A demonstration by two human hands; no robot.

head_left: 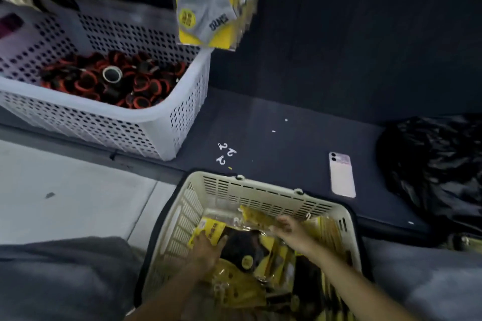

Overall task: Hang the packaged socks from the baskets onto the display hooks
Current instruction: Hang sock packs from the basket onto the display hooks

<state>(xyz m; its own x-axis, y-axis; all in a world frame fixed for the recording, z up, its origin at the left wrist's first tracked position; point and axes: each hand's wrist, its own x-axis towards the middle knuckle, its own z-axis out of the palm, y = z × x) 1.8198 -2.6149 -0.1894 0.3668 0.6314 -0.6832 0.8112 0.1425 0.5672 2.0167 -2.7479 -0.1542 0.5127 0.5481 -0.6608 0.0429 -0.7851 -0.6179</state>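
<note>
A cream plastic basket [260, 191] sits low in the middle and holds several yellow-and-black sock packs. My left hand [207, 249] lies inside it with fingers spread flat on a yellow pack [208, 229]. My right hand [287, 227] reaches in from the right and pinches the edge of another yellow pack [257, 216] near the basket's far wall. Several grey sock packs with yellow borders [208, 2] hang at the top centre; their hooks are out of view.
A white perforated basket [156, 122] full of black-and-red rolled items stands at the left. Three small white hooks [225, 152] and a pink phone [341, 174] lie on the dark ledge. A black plastic bag [433, 164] sits at the right. Grey floor lies at the left.
</note>
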